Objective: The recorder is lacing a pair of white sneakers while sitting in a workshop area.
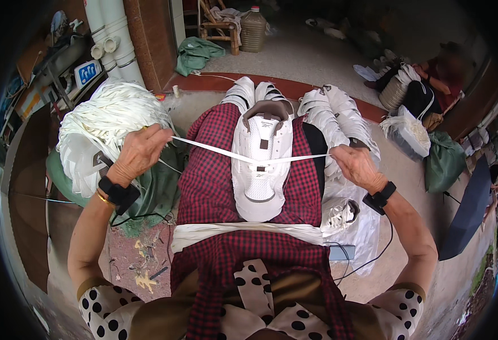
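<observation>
A white sneaker [260, 192] with a brown-grey collar lies on my lap, on a red-and-black checked apron [203, 195]. One white shoelace [215, 150] passes through the sneaker's lowest eyelets and stretches out to both sides in a shallow V. My left hand [138, 153] pinches its left end, beside a big heap of white laces [110, 107]. On the other side my right hand [359, 169] pinches the right end, above a laced white shoe [339, 216] on the ground. The eyelets higher up the sneaker look unthreaded.
Rows of white shoes [339, 116] lie right of my knees on clear plastic. A green sack [158, 187] sits under the lace heap. A phone [342, 253] and a black cable are by my right side. Another person [444, 79] sits at the far right, near a tub [410, 141].
</observation>
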Tool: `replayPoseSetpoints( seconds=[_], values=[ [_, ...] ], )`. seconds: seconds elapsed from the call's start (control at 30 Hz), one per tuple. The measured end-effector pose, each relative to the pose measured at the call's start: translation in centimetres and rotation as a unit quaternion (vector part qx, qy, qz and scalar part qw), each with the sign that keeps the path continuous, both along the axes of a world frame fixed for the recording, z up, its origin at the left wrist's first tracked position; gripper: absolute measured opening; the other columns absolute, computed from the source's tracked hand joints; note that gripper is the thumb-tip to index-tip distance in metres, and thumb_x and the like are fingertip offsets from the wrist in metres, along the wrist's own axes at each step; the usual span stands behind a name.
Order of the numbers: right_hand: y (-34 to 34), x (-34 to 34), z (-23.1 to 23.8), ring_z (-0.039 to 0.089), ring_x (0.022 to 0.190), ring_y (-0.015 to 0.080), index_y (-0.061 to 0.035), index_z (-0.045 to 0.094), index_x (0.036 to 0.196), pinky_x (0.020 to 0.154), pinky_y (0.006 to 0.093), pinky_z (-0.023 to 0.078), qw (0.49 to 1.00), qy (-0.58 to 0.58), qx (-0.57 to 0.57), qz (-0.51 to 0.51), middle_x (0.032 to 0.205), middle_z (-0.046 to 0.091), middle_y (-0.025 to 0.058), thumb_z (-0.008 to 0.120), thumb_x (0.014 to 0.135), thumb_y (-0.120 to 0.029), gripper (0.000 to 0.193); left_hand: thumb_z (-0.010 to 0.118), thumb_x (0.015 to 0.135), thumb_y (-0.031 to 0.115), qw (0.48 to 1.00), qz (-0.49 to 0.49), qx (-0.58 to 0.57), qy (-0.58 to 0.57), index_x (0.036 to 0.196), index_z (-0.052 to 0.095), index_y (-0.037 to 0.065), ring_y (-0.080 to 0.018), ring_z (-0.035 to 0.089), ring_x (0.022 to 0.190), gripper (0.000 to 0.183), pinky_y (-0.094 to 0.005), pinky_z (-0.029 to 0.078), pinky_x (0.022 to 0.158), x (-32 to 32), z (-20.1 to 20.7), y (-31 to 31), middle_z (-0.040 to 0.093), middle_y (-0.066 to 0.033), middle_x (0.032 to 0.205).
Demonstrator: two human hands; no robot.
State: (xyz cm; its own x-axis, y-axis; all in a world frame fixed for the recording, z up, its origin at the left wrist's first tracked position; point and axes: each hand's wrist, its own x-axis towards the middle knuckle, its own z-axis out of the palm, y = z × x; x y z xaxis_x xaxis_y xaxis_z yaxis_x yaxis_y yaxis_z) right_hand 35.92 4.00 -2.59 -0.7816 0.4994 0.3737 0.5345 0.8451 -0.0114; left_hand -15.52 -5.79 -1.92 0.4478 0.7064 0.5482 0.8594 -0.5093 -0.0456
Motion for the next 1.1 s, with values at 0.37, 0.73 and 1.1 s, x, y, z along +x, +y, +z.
replayPoseSetpoints(
  seconds=[0.37, 0.73, 1.1],
  values=[
    [-2.3, 20.1, 10.2, 0.061, 0.094, 0.0446, -0.0011, 0.055, 0.112, 0.078, 0.0482, 0.048, 0.909, -0.016, 0.124, -0.399, 0.101, 0.064, 0.0248, 0.048, 0.101, -0.015, 0.019, 0.053, 0.099, 0.011, 0.955, 0.267, 0.127, -0.010, 0.108, 0.061, 0.002, -0.0393, 0.064, 0.086, 0.015, -0.0409, 0.051, 0.073, -16.0, 8.8, -9.8, 0.064, -0.0166, 0.098],
    [-17.3, 11.1, 5.3, 0.050, 0.123, 0.0213, -0.0025, 0.058, 0.131, 0.099, 0.0331, 0.041, 0.872, 0.385, -0.115, -0.280, 0.131, 0.057, 0.0093, 0.041, 0.106, -0.027, 0.039, 0.053, 0.098, 0.021, 0.943, 0.329, 0.046, 0.029, 0.102, 0.063, 0.005, -0.0389, 0.064, 0.087, 0.019, -0.0455, 0.052, 0.074, -18.5, 8.0, -9.5, 0.067, -0.0166, 0.094],
    [-2.2, 24.8, 5.1, 0.065, 0.096, 0.0292, -0.0051, 0.068, 0.119, 0.080, 0.0399, 0.051, 0.898, 0.078, 0.189, -0.391, 0.110, 0.069, 0.0142, 0.049, 0.101, -0.027, 0.034, 0.052, 0.096, 0.012, 0.943, 0.331, -0.012, -0.046, 0.102, 0.066, 0.003, -0.0396, 0.066, 0.085, 0.018, -0.0450, 0.052, 0.078, -18.4, 7.8, -11.3, 0.069, -0.0193, 0.092]
  ],
)
